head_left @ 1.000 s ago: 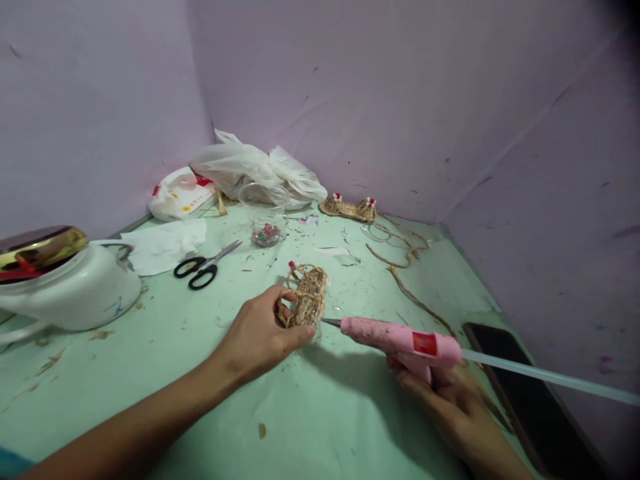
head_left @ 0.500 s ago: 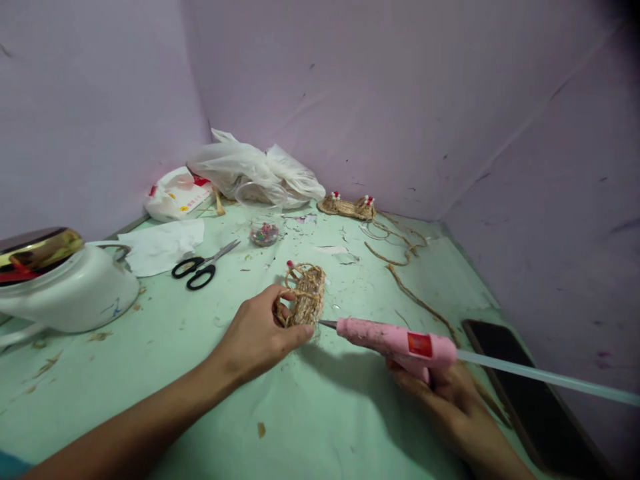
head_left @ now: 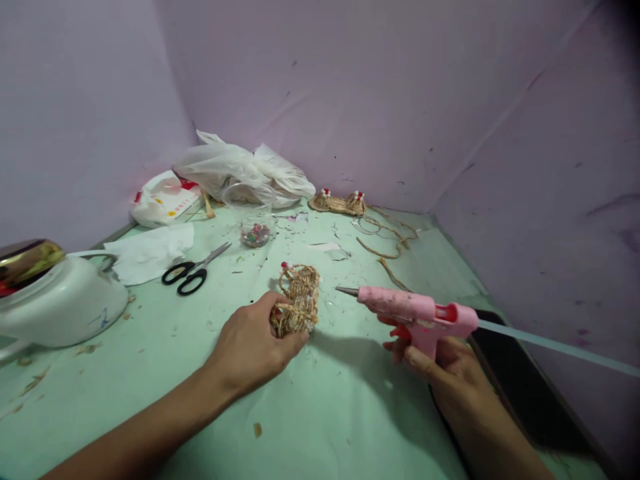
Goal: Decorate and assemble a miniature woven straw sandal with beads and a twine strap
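Note:
My left hand (head_left: 257, 347) is closed on the near end of a small woven twine piece (head_left: 303, 293), shaped like a little sandal sole with rope loops and a red bead at its far left. The thumb lies along its near edge. In my right hand (head_left: 445, 373) is a pink hot glue gun (head_left: 400, 305), held by its grip with fingers at the red trigger. Its metal nozzle points left, a short way right of the twine piece and not touching it. A long clear glue stick (head_left: 555, 347) sticks out of the gun's back.
Black-handled scissors (head_left: 193, 272), white paper (head_left: 155, 253) and a white pot (head_left: 65, 300) are at the left. A bead cup (head_left: 256, 233), plastic bags (head_left: 245, 170) and a beaded twine piece (head_left: 337, 203) stand behind. Loose twine (head_left: 387, 247) and a dark phone (head_left: 530, 393) lie right.
The glue gun has lifted and pulled away to the right from the twine piece's edge. My left hand keeps its hold on the piece. The view has shifted slightly.

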The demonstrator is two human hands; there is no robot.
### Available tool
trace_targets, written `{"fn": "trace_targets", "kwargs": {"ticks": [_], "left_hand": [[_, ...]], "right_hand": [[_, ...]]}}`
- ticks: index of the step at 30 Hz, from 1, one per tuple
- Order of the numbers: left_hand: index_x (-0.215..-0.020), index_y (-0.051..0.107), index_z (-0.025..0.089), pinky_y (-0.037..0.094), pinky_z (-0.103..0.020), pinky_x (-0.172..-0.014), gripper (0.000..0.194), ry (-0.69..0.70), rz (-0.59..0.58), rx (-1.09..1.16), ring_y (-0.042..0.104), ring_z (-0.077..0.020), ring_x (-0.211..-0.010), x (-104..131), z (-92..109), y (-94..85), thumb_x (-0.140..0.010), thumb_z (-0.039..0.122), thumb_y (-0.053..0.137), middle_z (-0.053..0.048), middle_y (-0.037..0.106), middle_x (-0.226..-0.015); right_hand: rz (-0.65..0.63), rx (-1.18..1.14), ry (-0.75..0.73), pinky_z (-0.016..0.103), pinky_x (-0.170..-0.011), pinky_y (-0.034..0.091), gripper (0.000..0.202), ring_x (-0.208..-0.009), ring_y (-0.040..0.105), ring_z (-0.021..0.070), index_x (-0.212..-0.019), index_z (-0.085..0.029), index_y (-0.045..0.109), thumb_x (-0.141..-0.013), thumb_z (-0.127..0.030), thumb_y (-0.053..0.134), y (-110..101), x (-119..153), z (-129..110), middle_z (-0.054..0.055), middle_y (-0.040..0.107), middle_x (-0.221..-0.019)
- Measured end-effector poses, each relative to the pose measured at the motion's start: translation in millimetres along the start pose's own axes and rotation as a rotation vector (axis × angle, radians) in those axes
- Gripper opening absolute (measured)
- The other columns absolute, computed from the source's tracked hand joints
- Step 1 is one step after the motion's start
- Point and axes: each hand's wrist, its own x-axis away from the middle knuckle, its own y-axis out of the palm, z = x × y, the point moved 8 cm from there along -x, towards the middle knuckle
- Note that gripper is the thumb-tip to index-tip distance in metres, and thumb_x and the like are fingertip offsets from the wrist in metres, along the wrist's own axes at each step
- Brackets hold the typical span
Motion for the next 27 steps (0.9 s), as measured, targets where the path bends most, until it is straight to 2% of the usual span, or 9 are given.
{"fn": "trace_targets", "kwargs": {"ticks": [5,7,9,11,14,17,19,24,27], "left_hand": [[-0.100,0.055,0.019,0.042,-0.031,-0.060,0.042,-0.009,-0.009,-0.003,0.059,-0.0211,-0.064,-1,2,0.3,-0.067,0.045,0.056,-0.003,0.063,-0.067],[-0.101,0.055,0.019,0.042,-0.031,-0.061,0.042,-0.017,-0.004,0.001,0.059,-0.0211,-0.064,-1,1,0.1,-0.067,0.044,0.057,-0.003,0.063,-0.067],[-0.101,0.055,0.019,0.042,-0.031,-0.061,0.042,-0.017,-0.002,0.006,0.059,-0.0211,-0.064,-1,1,0.3,-0.067,0.044,0.057,-0.003,0.063,-0.067],[-0.100,0.055,0.019,0.042,-0.031,-0.061,0.041,-0.012,-0.003,0.015,0.059,-0.0208,-0.064,-1,0,0.7,-0.068,0.043,0.057,-0.003,0.063,-0.068],[-0.100,0.055,0.019,0.042,-0.031,-0.061,0.040,0.000,-0.007,0.012,0.059,-0.0204,-0.065,-2,1,1.6,-0.068,0.044,0.057,-0.002,0.063,-0.069],[-0.100,0.054,0.021,0.043,-0.033,-0.063,0.039,0.022,0.011,-0.068,0.059,-0.0211,-0.066,0,4,3.2,-0.070,0.045,0.054,-0.002,0.063,-0.071],[-0.101,0.054,0.021,0.043,-0.035,-0.065,0.037,0.059,0.053,-0.170,0.059,-0.0229,-0.072,2,7,3.9,-0.072,0.044,0.052,-0.004,0.063,-0.080],[-0.096,0.053,0.020,0.046,-0.036,-0.066,0.028,0.194,0.102,-0.300,0.060,-0.0238,-0.082,3,10,9.2,-0.081,0.041,0.043,-0.007,0.060,-0.098],[-0.099,0.053,0.019,0.048,-0.035,-0.071,0.025,0.353,0.219,-0.303,0.059,-0.0223,-0.089,4,20,2.9,-0.081,0.034,0.045,-0.008,0.059,-0.104]], "right_hand": [[-0.086,0.016,-0.042,0.024,-0.048,0.037,0.026,-0.053,0.046,0.0141,-0.084,-0.022,0.068,-0.074,-0.045,0.060,1,3,0,0.002,0.057,-0.061],[-0.135,-0.001,-0.066,0.024,-0.045,0.033,0.029,-0.049,0.041,0.0130,-0.082,-0.022,0.068,-0.077,-0.048,0.055,3,6,1,0.000,0.051,-0.055],[-0.172,-0.019,-0.088,0.024,-0.046,0.033,0.028,-0.050,0.040,0.0133,-0.080,-0.022,0.067,-0.078,-0.047,0.054,5,9,0,0.001,0.051,-0.056],[-0.188,-0.020,-0.107,0.025,-0.049,0.035,0.027,-0.054,0.044,0.0143,-0.082,-0.022,0.067,-0.078,-0.046,0.055,8,10,-2,0.003,0.057,-0.065],[-0.128,-0.017,-0.090,0.025,-0.052,0.035,0.026,-0.059,0.046,0.0142,-0.086,-0.023,0.068,-0.077,-0.045,0.057,9,9,-4,0.004,0.060,-0.075],[-0.034,-0.100,-0.039,0.024,-0.049,0.031,0.030,-0.053,0.041,0.0118,-0.087,-0.022,0.067,-0.076,-0.048,0.058,10,5,-3,0.001,0.054,-0.063],[0.005,-0.185,-0.001,0.024,-0.047,0.027,0.032,-0.050,0.037,0.0109,-0.087,-0.021,0.065,-0.076,-0.050,0.057,13,2,-1,-0.001,0.050,-0.059],[0.068,-0.301,0.061,0.026,-0.046,0.020,0.032,-0.047,0.032,0.0111,-0.086,-0.020,0.061,-0.076,-0.050,0.056,13,-5,4,-0.002,0.047,-0.053],[0.068,-0.313,0.056,0.026,-0.046,0.020,0.030,-0.048,0.033,0.0117,-0.086,-0.021,0.059,-0.077,-0.049,0.055,11,-6,3,-0.002,0.047,-0.053]]}}
